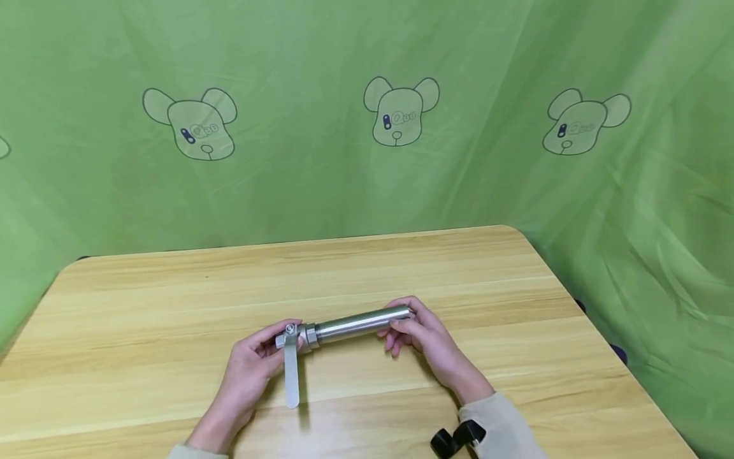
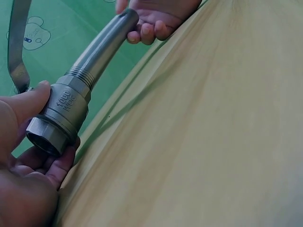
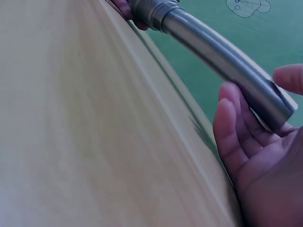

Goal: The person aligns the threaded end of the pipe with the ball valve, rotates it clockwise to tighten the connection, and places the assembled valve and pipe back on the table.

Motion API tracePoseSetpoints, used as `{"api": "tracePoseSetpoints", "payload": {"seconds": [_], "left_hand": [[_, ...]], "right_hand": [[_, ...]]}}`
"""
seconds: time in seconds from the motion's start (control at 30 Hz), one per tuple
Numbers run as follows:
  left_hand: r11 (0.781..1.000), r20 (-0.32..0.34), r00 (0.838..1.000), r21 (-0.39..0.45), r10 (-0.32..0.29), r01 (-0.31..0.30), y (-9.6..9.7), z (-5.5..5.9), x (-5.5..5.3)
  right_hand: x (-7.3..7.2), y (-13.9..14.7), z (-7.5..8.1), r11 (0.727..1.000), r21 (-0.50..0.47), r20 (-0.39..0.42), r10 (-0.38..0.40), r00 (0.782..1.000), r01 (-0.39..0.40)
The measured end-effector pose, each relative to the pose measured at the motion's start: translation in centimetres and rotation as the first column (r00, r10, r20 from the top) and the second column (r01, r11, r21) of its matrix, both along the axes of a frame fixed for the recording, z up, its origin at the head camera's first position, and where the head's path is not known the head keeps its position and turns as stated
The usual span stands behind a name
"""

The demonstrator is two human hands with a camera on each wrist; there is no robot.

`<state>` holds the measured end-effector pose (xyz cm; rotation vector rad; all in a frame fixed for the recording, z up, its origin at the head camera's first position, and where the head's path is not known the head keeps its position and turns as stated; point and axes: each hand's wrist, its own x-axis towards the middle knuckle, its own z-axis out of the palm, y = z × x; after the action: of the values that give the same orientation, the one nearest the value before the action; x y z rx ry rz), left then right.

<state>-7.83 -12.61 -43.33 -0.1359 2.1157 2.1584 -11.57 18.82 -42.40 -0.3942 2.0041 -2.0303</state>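
A steel ball valve (image 1: 310,336) is joined at its threaded end to a straight metal pipe (image 1: 361,323), and both are held above the table. My left hand (image 1: 246,366) grips the valve body, thumb on one side and fingers on the other. The valve's flat lever (image 1: 292,382) points toward me, across the pipe. At the pipe's far right end, my right hand (image 1: 432,344) holds it between thumb and fingers. In the left wrist view, raised lettering marks the valve body (image 2: 66,101), whose open end faces the camera. Several right fingers (image 3: 227,123) lie below the pipe in the right wrist view.
A wood-grain table (image 1: 172,293) with rounded corners lies beneath the hands. Green cloth (image 1: 321,185) printed with bear heads hangs behind it and at the sides. A black device (image 1: 459,438) is by the right sleeve (image 1: 504,427).
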Motion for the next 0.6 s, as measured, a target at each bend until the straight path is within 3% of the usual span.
{"api": "tracePoseSetpoints", "payload": {"seconds": [0.37, 0.6], "left_hand": [[0.999, 0.016, 1.000, -0.033, -0.010, 0.011, -0.08, 0.10, -0.07], [0.996, 0.018, 0.998, -0.054, -0.063, 0.064, -0.21, 0.05, -0.01]], "right_hand": [[-0.23, 0.26, 0.06, 1.000, 0.000, 0.038, 0.030, 0.999, -0.030], [-0.25, -0.02, 0.03, 0.998, 0.049, 0.064, -0.030, 0.998, 0.027]]}}
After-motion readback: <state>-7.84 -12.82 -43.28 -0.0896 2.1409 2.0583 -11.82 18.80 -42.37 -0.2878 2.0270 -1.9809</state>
